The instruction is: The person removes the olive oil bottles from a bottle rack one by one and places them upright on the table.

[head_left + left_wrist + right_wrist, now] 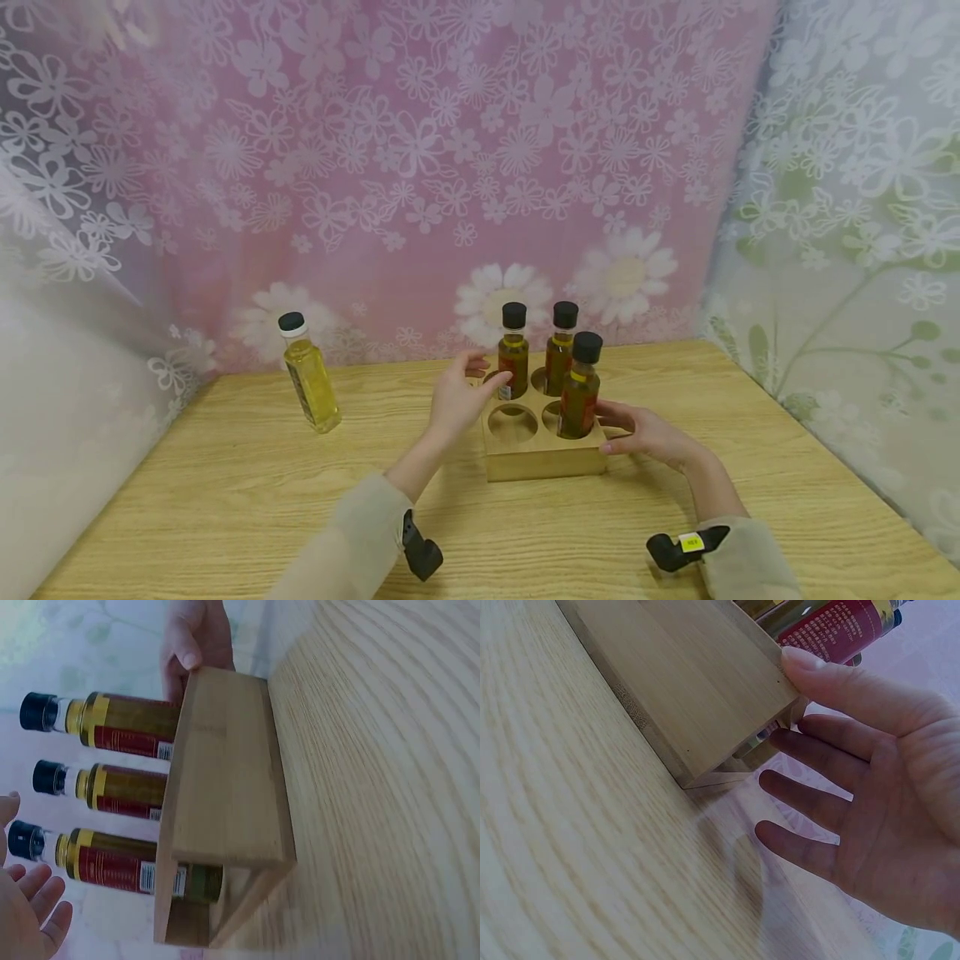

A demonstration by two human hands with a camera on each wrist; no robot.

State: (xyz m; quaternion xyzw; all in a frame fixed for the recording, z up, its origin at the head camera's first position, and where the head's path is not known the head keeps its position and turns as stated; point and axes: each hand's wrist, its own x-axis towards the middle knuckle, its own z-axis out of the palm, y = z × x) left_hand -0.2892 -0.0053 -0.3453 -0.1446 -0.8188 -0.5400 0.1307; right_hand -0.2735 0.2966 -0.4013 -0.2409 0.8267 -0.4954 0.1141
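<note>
A wooden bottle rack (546, 463) with round holes holds three black-capped bottles of dark oil: one at back left (514, 354), one at back right (558, 358) and one at front right (577, 400). No bottle stands in the front-left hole. My left hand (459, 400) is beside the back-left bottle, fingers loosely spread; in the left wrist view this hand (34, 915) is apart from the bottle's cap. At the rack's right front corner, my right hand (648, 435) pinches the wood between thumb and index finger. Its other fingers (802, 801) stand away from the rack.
A bottle of pale yellow oil (313, 385) with a black cap stands on the wooden table (225, 500), left of the rack. Flowered curtains (420, 183) hang behind the table and along both sides.
</note>
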